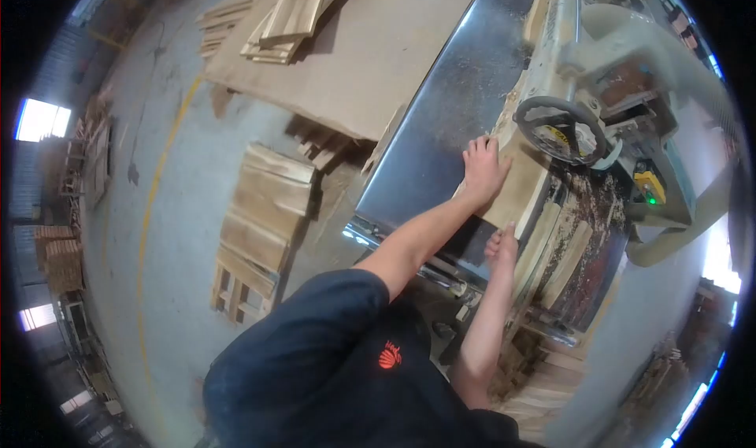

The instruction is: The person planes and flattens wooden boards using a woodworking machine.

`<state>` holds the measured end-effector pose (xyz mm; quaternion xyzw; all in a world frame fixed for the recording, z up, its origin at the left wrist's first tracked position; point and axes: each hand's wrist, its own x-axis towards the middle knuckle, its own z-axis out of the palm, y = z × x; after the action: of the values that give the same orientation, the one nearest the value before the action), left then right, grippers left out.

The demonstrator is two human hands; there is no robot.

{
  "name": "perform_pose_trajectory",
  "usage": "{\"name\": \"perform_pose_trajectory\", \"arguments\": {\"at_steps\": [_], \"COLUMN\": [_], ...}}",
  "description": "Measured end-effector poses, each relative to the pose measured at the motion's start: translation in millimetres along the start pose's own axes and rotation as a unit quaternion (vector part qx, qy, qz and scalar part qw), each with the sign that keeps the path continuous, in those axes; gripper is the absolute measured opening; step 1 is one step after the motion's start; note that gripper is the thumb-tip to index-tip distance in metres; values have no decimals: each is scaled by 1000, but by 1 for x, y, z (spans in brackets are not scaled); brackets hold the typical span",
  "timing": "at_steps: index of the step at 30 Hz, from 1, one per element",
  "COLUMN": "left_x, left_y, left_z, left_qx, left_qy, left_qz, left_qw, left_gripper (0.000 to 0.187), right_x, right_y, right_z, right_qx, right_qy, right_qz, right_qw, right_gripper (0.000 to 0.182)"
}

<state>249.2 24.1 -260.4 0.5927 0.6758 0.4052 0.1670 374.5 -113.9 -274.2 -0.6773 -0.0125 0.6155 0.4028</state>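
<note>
A pale wooden board lies on the dark metal table of a woodworking machine, alongside its handwheel. My left hand rests on the board's left side, fingers stretched forward over the wood. At the near end of the board, my right hand grips the corner, its thumb on top and the other fingers curled. Wood strips and shavings lie on the machine's bed to the right of the board. The far end of the board is partly hidden by the machine.
A yellow box with a green light is on the machine's right side. Boards are piled on the large brown panel at the upper left. A stack of boards stands on the floor to the left, and more wood lies below right.
</note>
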Motion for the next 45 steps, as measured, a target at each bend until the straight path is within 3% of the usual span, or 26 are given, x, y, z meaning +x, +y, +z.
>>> {"name": "perform_pose_trajectory", "arguments": {"at_steps": [2, 5, 8, 10, 11, 12, 15, 17, 18, 19, 21, 23, 25, 26, 28, 29, 30, 31, 32, 33, 35, 37, 40, 43, 44, 45], "left_x": [12, 13, -13, -29, -30, -40, -45, -42, -33, -30, -22, -28, -46, -53, -66, -73, -76, -81, -92, -108, -122, -115, -122, -125, -125, -126], "left_y": [-6, -62, -105, -121, -118, -127, -123, -170, -174, -156, -123, -121, -86, -75, -59, -40, -40, -34, -42, -57, -94, -105, -102, -102, -101, -101], "left_z": [6, -25, -104, -139, -171, -172, -189, -177, -189, -198, -209, -207, -203, -197, -193, -205, -203, -207, -201, -188, -176, -172, -176, -173, -175, -175], "left_qx": [-94, -161, 33, 100, 102, 196, 227, -43, -66, -125, -170, -152, -188, -232, -270, -259, -214, -167, -123, -85, 4, 52, 79, 84, 95, 88], "left_qy": [29, -69, 20, 49, -5, 79, 71, 40, 1, 70, 90, -5, -76, -115, -282, -320, -344, -360, -303, -249, -213, -193, -180, -168, -167, -166], "left_qz": [-9, 85, 145, 74, 5, 12, -132, -208, -224, -193, -146, -25, 52, 138, 253, 290, 369, 386, 337, 285, 289, 308, 327, 328, 330, 325], "left_qw": [995, 981, 989, 991, 995, 977, 962, 976, 972, 971, 970, 988, 978, 956, 885, 864, 837, 833, 883, 922, 933, 930, 924, 926, 924, 927], "left_gripper": [48, 44, 47, 62, 74, 87, 96, 80, 61, 40, 22, 15, 11, 8, 17, 30, 48, 55, 55, 56, 54, 53, 52, 51, 50, 50], "right_x": [0, -1, 23, 26, 21, 19, 8, -10, -14, -20, -47, -70, -72, -90, -127, -135, -120, -152, -177, -221, -233, -309, -317, -208, -145, -109], "right_y": [-16, -25, -23, -23, -22, -21, 6, 27, 39, 52, 67, 72, 83, 77, 50, 42, 42, 11, -30, -55, -92, -122, -135, -117, -97, -68], "right_z": [8, 19, 27, 40, 49, 55, 59, 61, 61, 60, 66, 70, 80, 88, 96, 91, 67, 52, -6, -18, -109, -95, -128, -176, -189, -173], "right_qx": [31, 72, 117, 113, 97, 81, -52, -42, -50, -60, -38, -29, 106, 158, 172, 182, 138, 145, 99, 41, 53, 96, 72, -45, -186, -322], "right_qy": [-13, -8, 2, 58, 104, 134, 106, 54, 49, 45, 13, -63, -115, -138, -69, -33, 16, 90, 164, 220, 350, 461, 556, 554, 548, 547], "right_qz": [-17, -34, -86, -147, -177, -180, -305, -317, -318, -318, -269, -198, -127, -138, -220, -259, -358, -343, -449, -564, -582, -623, -613, -568, -613, -536], "right_qw": [999, 997, 989, 981, 974, 971, 945, 946, 946, 945, 962, 978, 980, 968, 958, 948, 923, 924, 873, 795, 732, 624, 557, 607, 538, 557], "right_gripper": [50, 49, 47, 46, 45, 42, 40, 38, 37, 36, 37, 44, 64, 73, 69, 66, 55, 48, 46, 46, 55, 59, 56, 51, 51, 68]}}
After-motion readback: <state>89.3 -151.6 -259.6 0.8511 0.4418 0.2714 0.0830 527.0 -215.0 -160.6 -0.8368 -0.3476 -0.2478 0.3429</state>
